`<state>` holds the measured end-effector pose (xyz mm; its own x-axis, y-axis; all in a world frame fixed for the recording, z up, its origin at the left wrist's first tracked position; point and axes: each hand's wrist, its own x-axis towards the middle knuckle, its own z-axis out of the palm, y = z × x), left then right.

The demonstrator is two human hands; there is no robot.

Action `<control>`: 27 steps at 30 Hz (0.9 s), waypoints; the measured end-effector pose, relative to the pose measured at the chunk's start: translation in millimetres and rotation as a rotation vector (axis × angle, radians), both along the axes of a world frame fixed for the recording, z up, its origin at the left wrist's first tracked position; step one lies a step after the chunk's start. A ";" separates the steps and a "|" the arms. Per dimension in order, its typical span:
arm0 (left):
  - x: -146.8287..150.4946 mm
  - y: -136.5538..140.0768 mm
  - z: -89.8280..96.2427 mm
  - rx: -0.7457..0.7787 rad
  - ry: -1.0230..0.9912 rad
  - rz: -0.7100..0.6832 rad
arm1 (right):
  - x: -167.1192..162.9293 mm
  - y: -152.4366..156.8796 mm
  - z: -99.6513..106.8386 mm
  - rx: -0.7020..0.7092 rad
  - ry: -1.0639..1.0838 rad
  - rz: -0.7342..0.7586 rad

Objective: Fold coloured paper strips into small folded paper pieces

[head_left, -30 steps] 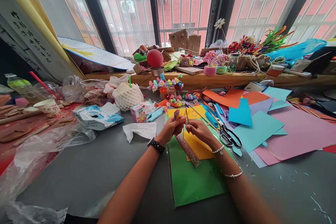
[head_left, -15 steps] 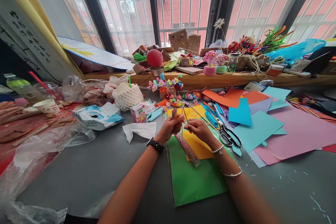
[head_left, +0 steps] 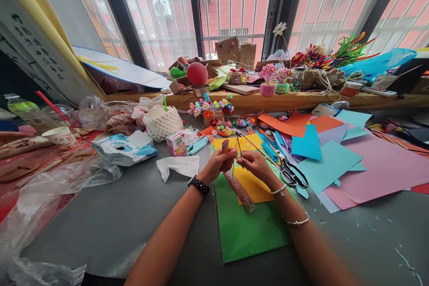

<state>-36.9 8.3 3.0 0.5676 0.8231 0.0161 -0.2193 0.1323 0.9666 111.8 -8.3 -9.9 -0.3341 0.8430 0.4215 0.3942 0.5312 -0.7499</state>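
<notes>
My left hand point(head_left: 219, 161) is closed round a small folded piece with coloured stripes point(head_left: 225, 145), which looks like paper and sticks up above the fingers. My right hand point(head_left: 254, 163) pinches a thin dark strand point(head_left: 238, 144) close beside it; whether it is cord or wire I cannot tell. Both hands are raised over a yellow sheet point(head_left: 256, 187) and a clear patterned ruler point(head_left: 240, 191). Under these lies a green sheet point(head_left: 251, 237) in a clear sleeve. Black-handled scissors point(head_left: 292, 173) rest to the right of my right hand.
Blue, orange and pink paper point(head_left: 385, 165) spreads over the right side. Left of my hands are a tissue point(head_left: 177, 166), a small pink box point(head_left: 176, 144) and a wet-wipe pack point(head_left: 124, 148). A crocheted flower basket point(head_left: 212, 116) stands behind, below the cluttered sill point(head_left: 244, 96).
My right hand has shifted slightly and the dark strand's upper part has moved a little to the right. The striped piece in my left hand has tilted slightly.
</notes>
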 end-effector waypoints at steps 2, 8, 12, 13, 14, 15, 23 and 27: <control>-0.3 0.7 -0.5 0.001 -0.004 0.003 | -0.9 0.2 0.3 0.005 -0.001 -0.015; -1.0 3.6 -3.6 0.021 -0.080 0.022 | -0.2 0.3 3.4 -0.018 0.078 -0.114; -0.5 3.3 -3.4 0.026 -0.102 0.033 | 2.7 -0.7 4.7 -0.112 0.086 -0.088; -0.4 3.1 -3.1 0.029 -0.096 0.038 | 3.0 -0.9 4.4 -0.144 0.080 -0.055; -0.4 2.9 -2.9 0.032 -0.089 0.043 | 3.1 -1.1 4.0 -0.177 0.081 -0.014; -0.4 2.7 -2.7 0.036 -0.082 0.045 | 3.2 -1.3 3.6 -0.208 0.088 0.027; -1.6 2.3 -2.7 0.053 -0.053 -0.007 | 6.4 -4.7 8.3 -0.287 0.086 0.176; -2.4 2.0 -2.4 0.034 -0.032 -0.061 | 7.0 -6.3 9.8 -0.350 0.074 0.282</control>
